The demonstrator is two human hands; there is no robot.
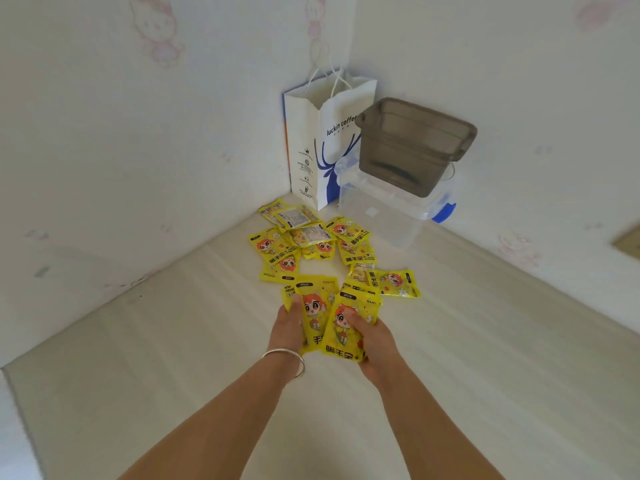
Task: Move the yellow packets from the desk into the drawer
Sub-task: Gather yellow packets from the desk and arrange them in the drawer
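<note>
Several yellow packets with a red-haired cartoon figure lie scattered on the pale desk point(485, 341) near its far corner; the loose pile point(311, 240) sits just beyond my hands. My left hand point(289, 327) grips one yellow packet point(317, 306) by its left edge, thumb on top. My right hand point(372, 337) holds another yellow packet point(346, 327), thumb pressed on its face. The two held packets overlap in the middle. No drawer is in view.
A white paper coffee bag point(322, 147) with a blue deer stands in the corner. Beside it a clear plastic box point(384, 216) with a blue latch carries a smoky grey tub point(412, 147). Wallpapered walls close in the desk on the left and at the back.
</note>
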